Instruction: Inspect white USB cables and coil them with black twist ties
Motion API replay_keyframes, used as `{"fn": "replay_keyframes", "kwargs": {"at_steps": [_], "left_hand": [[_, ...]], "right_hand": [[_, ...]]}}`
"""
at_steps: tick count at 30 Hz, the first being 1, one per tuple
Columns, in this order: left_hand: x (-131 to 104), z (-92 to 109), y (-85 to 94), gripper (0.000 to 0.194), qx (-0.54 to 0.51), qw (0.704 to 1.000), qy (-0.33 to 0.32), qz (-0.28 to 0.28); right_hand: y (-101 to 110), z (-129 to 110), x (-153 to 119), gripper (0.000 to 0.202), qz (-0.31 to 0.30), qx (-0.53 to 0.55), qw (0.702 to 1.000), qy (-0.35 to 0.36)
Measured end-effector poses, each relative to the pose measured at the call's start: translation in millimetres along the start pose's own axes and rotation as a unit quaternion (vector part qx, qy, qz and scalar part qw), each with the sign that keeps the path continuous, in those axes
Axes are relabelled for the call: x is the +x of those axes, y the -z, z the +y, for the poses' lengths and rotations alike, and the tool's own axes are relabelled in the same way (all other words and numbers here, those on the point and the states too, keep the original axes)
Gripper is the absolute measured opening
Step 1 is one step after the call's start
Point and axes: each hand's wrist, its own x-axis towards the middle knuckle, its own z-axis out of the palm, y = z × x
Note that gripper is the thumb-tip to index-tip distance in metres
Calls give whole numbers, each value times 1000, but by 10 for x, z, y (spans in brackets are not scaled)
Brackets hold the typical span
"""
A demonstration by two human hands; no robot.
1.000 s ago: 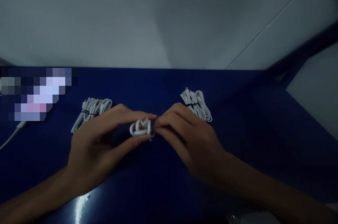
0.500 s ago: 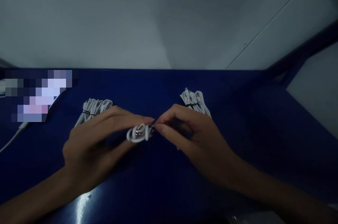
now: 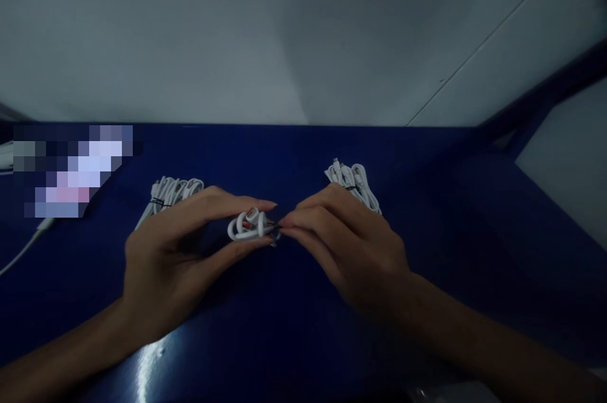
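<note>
A coiled white cable (image 3: 247, 226) with a metal plug end showing is pinched between the thumb and fingers of my left hand (image 3: 175, 257). At the coil's right end is a thin dark tie (image 3: 274, 231). My right hand (image 3: 353, 245) closes its thumb and fingertips on this tie, right beside the left fingertips. Both hands are above the blue table (image 3: 265, 162). Behind my left hand lies a bundle of white cables (image 3: 177, 191) bound with a black tie. Another bound bundle of white cables (image 3: 355, 181) lies behind my right hand, which partly covers it.
At the left of the table is a pixelated bright object (image 3: 90, 169) with a white cord (image 3: 23, 253) running from it. White material (image 3: 6, 155) shows at the far left edge. A grey-white wall (image 3: 237, 42) rises behind the table.
The left fingers and thumb are spread a little wider around the coil, and its plug end shows more. My right hand's fingers have drawn together at the tie.
</note>
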Motion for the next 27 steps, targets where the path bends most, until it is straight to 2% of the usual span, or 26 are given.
{"fn": "replay_keyframes", "kwargs": {"at_steps": [2,4,7,9,11,13,16,17,18,23,25,27], "left_hand": [[5,-1,4,47,0,1000,-7,-2],[8,-1,6,47,8,1000,-10,-4],[7,-1,10,45,23,1000,-9,-4],[5,1,13,42,29,1000,2,-1],[4,3,17,39,28,1000,7,-7],[4,6,22,37,25,999,4,-24],[3,12,32,41,12,998,-19,-63],[3,14,35,45,14,998,-12,-58],[4,16,38,45,4,998,-33,-56],[25,10,49,48,10,997,-20,-72],[41,-1,48,48,-13,996,-28,-82],[50,-11,42,47,-27,995,-24,-92]], "right_hand": [[-6,-8,8,15,3,6,1000,1],[-8,-25,16,12,0,37,999,-27],[14,-61,34,11,-19,109,989,-99],[48,-83,57,9,-37,161,971,-174],[86,-97,89,7,-65,224,935,-266],[118,-93,122,15,-103,296,886,-341],[139,-57,162,21,-158,393,810,-405],[141,-41,172,21,-173,417,789,-417],[142,-24,181,21,-184,435,771,-426],[145,46,204,21,-221,492,706,-459],[150,70,207,18,-233,496,694,-467],[158,89,210,14,-243,493,698,-460]]}}
